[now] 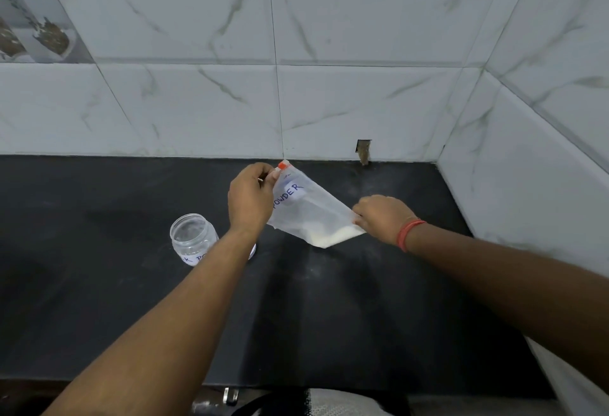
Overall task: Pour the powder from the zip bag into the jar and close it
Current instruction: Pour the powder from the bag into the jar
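Two bare hands hold a clear plastic zip bag (306, 208) up over a flat black desk (329, 300). The left hand (248, 198) has its grip closed on the far top corner of the bag, with the fingers curled and the thumb pinching right beside the small orange zip slider (282, 165). The right hand (382, 216) has its grip closed too, pinching the right edge of the bag low down. A red thread band (408, 234) goes round the right wrist.

The bag hangs tilted, with the slider end far and high and one corner pointing down near the desk. White powder (333, 237) sits in that low corner. A white label on the bag says POWDER in blue letters.

A small round clear plastic jar (192, 239) stands upright on the desk, to the left of the bag and apart from it. Its mouth is open and no lid is on it. It has a white label with blue letters, partly hidden by the left arm. Something small and pale peeks out right of that arm, beside the jar; I cannot tell what it is.

The desk runs far back to a wall of white marble tiles (197, 102). Another tiled wall stands close on the right side, so the right arm has little room there. The desk is wide and bare on the left and on the near side, up to its near edge.
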